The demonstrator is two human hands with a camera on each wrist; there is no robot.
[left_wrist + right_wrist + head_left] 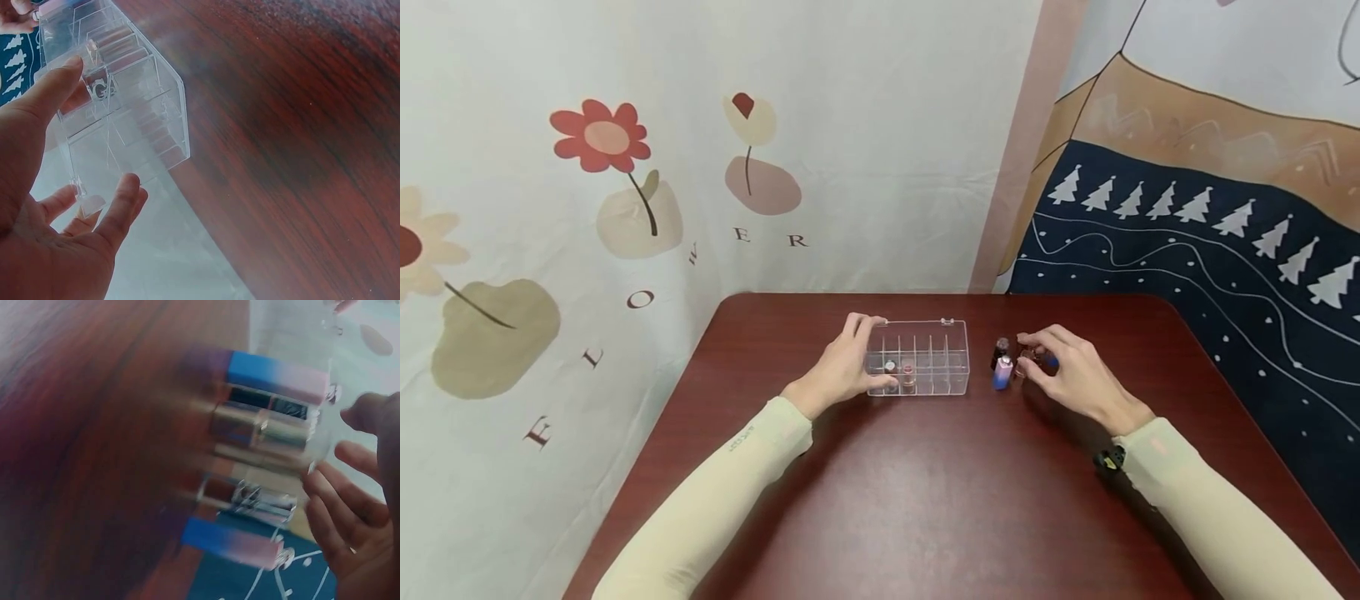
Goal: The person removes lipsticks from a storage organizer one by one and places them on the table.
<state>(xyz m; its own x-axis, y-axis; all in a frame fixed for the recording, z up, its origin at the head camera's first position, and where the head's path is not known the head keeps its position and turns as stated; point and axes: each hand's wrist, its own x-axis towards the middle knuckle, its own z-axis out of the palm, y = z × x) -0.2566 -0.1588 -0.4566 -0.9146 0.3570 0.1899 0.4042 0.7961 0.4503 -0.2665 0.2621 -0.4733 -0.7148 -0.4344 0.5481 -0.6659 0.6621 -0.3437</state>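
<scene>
My left hand (842, 367) grips the left end of a clear divided plastic box (955, 379), thumb along its front and fingers at the back. Two small lipstick-like tubes (908, 379) stand in front compartments near that hand. To the right of the box, my right hand (1071, 371) hovers at a group of upright lipstick tubes, thumb and fingers apart. The right wrist view shows a blue-and-pink tube (278, 375), a black one (269, 403), a gold one (262, 428), a clear-and-silver one (262, 500) and another blue-and-pink tube (231, 544). That view is blurred.
A dark red wooden table (925, 500) carries everything. Behind it hangs a pale curtain (880, 167) with flower prints, and at the right a dark blue cloth (1150, 242) with white trees. A dark wristband (1109, 459) shows at the right cuff.
</scene>
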